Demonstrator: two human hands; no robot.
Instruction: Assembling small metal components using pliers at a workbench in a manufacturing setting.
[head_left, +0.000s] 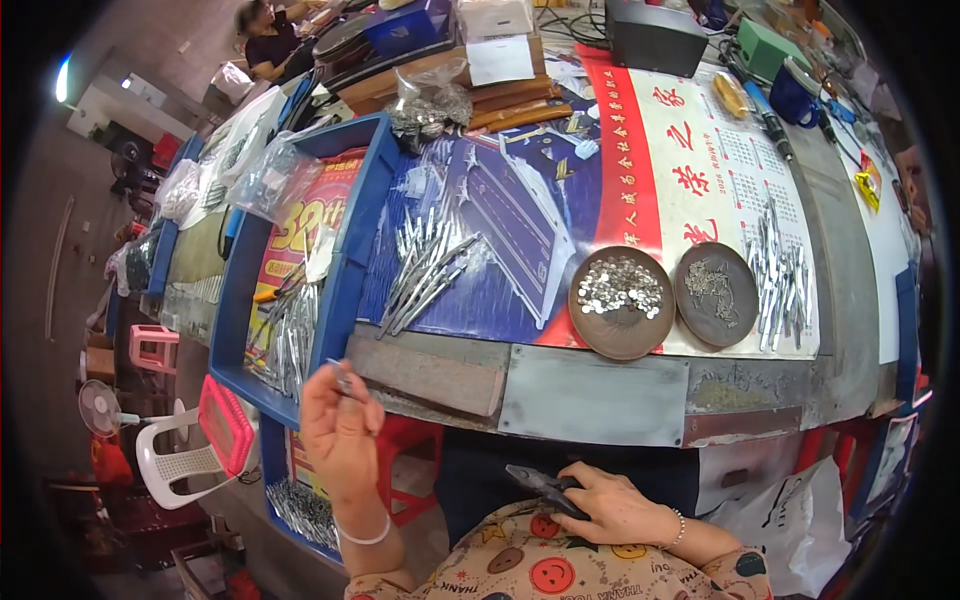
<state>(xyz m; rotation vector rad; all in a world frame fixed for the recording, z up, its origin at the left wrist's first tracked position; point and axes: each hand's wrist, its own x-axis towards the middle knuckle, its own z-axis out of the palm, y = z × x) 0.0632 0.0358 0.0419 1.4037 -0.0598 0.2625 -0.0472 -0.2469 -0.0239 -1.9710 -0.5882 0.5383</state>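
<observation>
My left hand (342,430) is raised beside the near corner of the blue tray, its fingers pinched round a small shiny metal piece (340,374); the fingers hide most of it. Low over my lap, my right hand (612,508) is wrapped round dark-handled pliers (538,483), their jaws pointing left. Slim silver metal tools (290,340) lie heaped in the blue tray (232,330), and another pile of metal tools (425,275) rests on the blue poster. A brown dish (618,345) holds small round silver discs; the brown dish beside it (715,328) holds tiny metal parts.
More silver tools (780,275) lie on the calendar sheet at right. A plastic bag of metal parts (430,105), a black box (655,38) and a blue mug (795,95) stand at the back. Below left is a lower bin of metal pieces (302,512), near a red stool (410,465).
</observation>
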